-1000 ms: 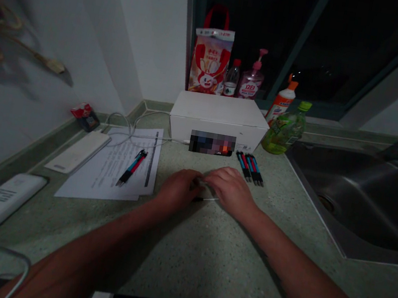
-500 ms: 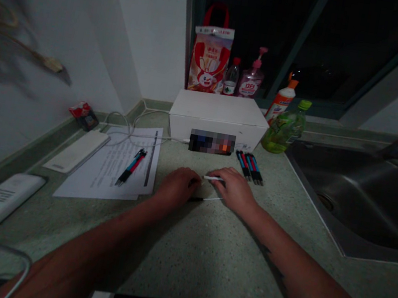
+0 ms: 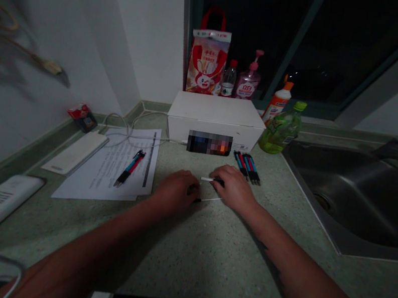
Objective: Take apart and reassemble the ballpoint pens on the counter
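Observation:
My right hand [image 3: 234, 186] is closed in a pinch on a slim pen part [image 3: 207, 179] with a white tube and a dark end; the white end points left. Left of it, my left hand [image 3: 177, 189] has its fingers curled, and what lies inside them is hidden. Below the fingertips, a thin white rod [image 3: 211, 199] with a black left end lies between the hands, its right end near my right palm. Just beyond my right hand, several pens [image 3: 247, 168] with black, blue and red parts lie side by side.
A white box [image 3: 217, 109] stands behind a phone-like device [image 3: 209, 144] with a cable. Two pens [image 3: 130, 168] rest on printed paper [image 3: 104, 169] at left, beside a white flat case [image 3: 75, 153]. A green bottle [image 3: 281, 132] and a sink [image 3: 351, 195] are right.
My left fingers have shifted slightly toward the rod's black end, covering more of it. The pen part in my right hand now shows a dark end under the fingers. The view moved slightly.

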{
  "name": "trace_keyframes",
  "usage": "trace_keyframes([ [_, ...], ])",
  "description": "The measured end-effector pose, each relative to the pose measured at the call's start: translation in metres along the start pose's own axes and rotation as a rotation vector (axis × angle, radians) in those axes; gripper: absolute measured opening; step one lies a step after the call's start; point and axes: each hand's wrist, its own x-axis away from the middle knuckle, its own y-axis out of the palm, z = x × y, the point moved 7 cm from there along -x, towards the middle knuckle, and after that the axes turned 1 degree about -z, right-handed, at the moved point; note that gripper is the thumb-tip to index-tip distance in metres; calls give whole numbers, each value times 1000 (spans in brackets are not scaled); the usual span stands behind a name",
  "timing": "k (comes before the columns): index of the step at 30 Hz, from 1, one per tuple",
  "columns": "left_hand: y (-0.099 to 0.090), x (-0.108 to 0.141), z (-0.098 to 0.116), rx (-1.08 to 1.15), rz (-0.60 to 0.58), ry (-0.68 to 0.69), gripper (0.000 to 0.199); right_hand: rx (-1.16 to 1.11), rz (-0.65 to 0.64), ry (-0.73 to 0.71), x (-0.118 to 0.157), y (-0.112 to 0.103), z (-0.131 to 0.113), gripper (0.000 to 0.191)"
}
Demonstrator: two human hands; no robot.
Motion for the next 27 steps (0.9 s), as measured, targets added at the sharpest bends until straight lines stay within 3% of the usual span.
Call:
trace_keyframes([
  [9,4,5,17,-112,-108,148,8,10,13,-24,-7,3,-12,10],
  [13,-3,3,16,-168,-74,118,14,-18,-22,-123,-1,-8,-28,14],
  [19,0,4,10,-147,-49,133,7,39,-196,-177,7,1,-38,8],
  [24,-6,2,-5,-113,104,26,7,45,-175,-107,4,2,-33,9],
  [27,-7,-2,-12,-99,129,-3,9,47,-125,-88,3,-3,-31,7],
])
